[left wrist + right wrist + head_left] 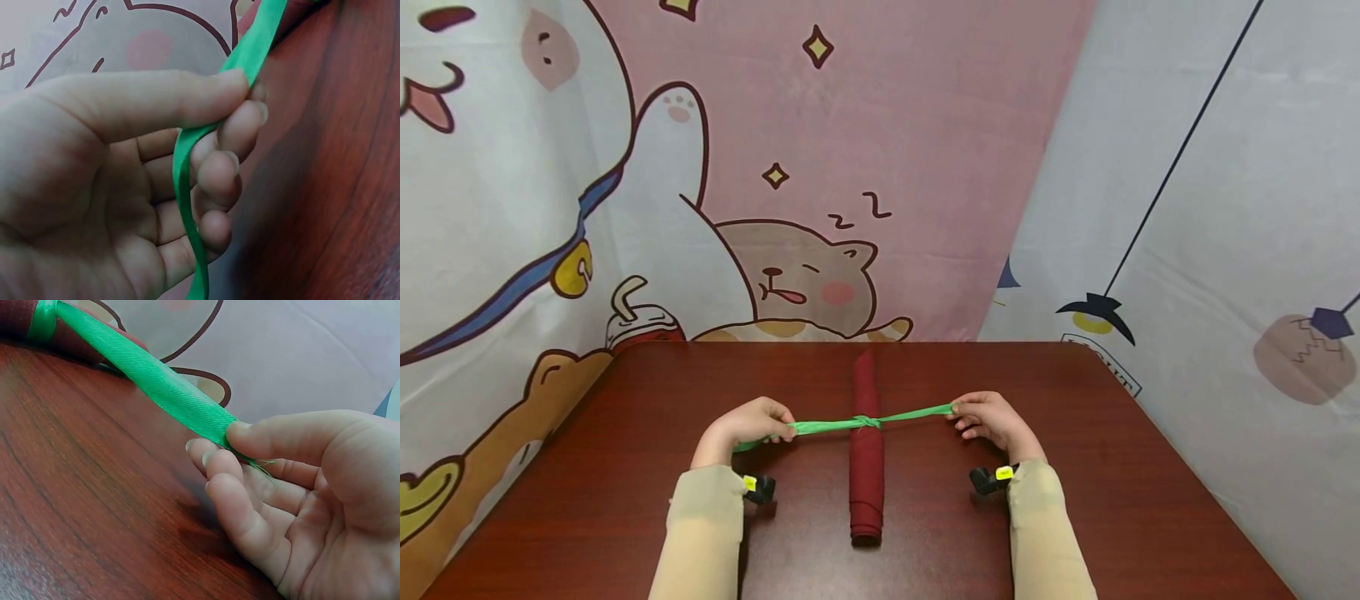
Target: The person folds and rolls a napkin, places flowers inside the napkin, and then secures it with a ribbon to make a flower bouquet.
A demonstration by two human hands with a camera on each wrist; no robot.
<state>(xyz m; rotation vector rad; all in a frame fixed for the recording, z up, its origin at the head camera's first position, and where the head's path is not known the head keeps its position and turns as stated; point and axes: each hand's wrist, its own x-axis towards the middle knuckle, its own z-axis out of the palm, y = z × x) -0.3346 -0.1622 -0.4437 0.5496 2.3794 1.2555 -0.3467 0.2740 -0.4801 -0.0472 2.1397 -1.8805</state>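
A dark red rolled cloth [867, 475] lies lengthwise on the table, pointing away from me. Around its middle goes a green ribbon [827, 427], crossed in a knot on top. My left hand [752, 425] pinches one side of the ribbon between thumb and forefinger, and a loose tail [182, 181] hangs down past the other fingers. On the other side, my right hand [992, 421] pinches the frayed ribbon end [206, 422] between thumb and fingers. Both lengths stretch out nearly straight from the knot, above the table top.
The brown wooden table [1150, 517] spreads out to both sides of the roll. Behind it hangs a cloth backdrop [925, 167] with cartoon animals. Small black wrist cameras [760, 489] sit at both sleeve cuffs.
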